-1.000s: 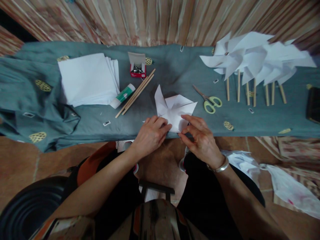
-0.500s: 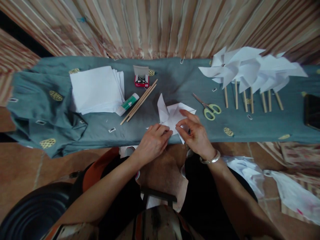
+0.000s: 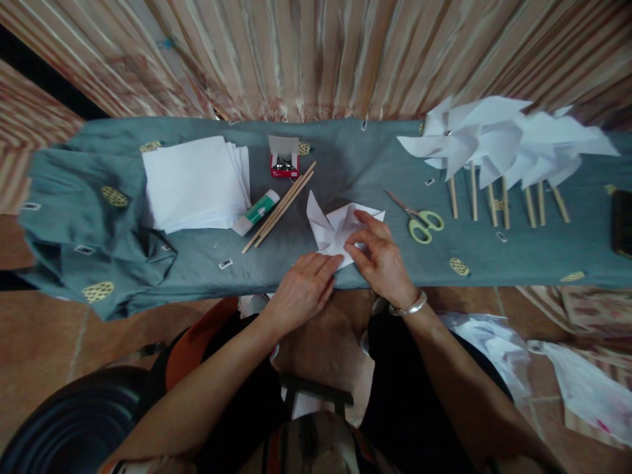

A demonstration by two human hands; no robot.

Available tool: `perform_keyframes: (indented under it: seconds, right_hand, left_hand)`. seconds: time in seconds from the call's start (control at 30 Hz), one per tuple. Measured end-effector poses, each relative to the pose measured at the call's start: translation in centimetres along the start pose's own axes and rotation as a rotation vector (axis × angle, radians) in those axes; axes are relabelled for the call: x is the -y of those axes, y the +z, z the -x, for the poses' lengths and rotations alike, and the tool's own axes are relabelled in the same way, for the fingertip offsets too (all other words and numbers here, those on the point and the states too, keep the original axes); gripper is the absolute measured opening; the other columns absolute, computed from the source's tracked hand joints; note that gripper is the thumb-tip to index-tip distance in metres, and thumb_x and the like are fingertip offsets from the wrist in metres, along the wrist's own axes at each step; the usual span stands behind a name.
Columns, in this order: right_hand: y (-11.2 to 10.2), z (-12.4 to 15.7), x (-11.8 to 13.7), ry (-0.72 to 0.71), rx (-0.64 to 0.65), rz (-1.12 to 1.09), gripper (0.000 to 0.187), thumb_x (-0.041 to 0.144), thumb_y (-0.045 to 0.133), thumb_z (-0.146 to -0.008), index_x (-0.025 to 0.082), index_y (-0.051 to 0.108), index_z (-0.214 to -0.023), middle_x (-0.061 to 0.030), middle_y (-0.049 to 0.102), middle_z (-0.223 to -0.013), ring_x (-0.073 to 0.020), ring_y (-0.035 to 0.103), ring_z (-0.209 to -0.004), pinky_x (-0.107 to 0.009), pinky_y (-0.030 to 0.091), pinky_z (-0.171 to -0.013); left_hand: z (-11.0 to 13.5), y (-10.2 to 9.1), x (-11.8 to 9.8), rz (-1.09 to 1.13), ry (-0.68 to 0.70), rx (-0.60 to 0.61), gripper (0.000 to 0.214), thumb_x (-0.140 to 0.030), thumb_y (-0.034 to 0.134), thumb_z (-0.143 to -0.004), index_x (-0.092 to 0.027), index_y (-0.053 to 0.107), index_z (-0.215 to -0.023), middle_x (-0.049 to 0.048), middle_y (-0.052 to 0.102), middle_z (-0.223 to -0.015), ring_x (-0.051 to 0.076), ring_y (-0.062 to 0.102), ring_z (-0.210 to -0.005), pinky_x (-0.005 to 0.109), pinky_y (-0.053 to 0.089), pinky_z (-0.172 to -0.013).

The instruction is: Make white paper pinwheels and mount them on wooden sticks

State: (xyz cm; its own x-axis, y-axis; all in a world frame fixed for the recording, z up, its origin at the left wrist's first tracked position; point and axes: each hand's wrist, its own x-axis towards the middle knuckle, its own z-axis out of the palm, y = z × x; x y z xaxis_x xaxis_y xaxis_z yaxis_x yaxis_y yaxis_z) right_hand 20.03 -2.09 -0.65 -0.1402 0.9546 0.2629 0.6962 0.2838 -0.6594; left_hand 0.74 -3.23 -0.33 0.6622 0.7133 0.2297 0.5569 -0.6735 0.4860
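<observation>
A folded white paper piece (image 3: 332, 227) with raised pointed flaps lies near the front edge of the teal cloth (image 3: 345, 164). My right hand (image 3: 379, 258) is curled over its right part and pinches a flap toward the middle. My left hand (image 3: 302, 289) rests at the paper's near left corner with fingers close together, pressing it down. A silver bangle sits on my right wrist.
A stack of white paper squares (image 3: 195, 181) lies at the left, a glue stick (image 3: 257, 212) and wooden sticks (image 3: 280, 205) beside it. A red box of pins (image 3: 284, 161) stands behind. Green-handled scissors (image 3: 419, 220) lie right; several finished pinwheels (image 3: 494, 141) further right.
My right hand has moved up and left over the paper, folding a flap inward. My left hand stayed at the near corner. The view has shifted slightly down.
</observation>
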Motion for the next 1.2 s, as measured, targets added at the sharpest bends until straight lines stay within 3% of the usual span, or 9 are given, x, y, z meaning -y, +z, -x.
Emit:
perform_keyframes:
  seconds: [0.37,1.2]
  right_hand:
    - [0.1,-0.8,-0.5,0.007,-0.015,-0.005,0.014,0.035,0.056,-0.089,0.023,0.063,-0.086,-0.0078,0.050,-0.142,-0.0287,0.045,-0.131,-0.052,0.036,-0.110]
    - [1.4,-0.9,-0.9,-0.020,-0.055,0.130,0.015,0.036,0.057,-0.089,0.022,0.062,-0.090,-0.0084,0.045,-0.145,-0.0280,0.041,-0.133,-0.049,0.036,-0.110]
  left_hand:
    - [-0.1,0.0,0.0,-0.072,0.019,0.023,0.042,-0.017,0.042,-0.092,-0.013,0.041,-0.134,0.0107,0.063,-0.103,0.024,0.057,-0.098,0.039,0.048,-0.084]
    - [0.1,-0.3,0.1,-0.086,0.041,0.032,0.033,-0.017,0.044,-0.093,-0.009,0.052,-0.124,0.0121,0.064,-0.109,0.025,0.053,-0.097,0.040,0.048,-0.082]
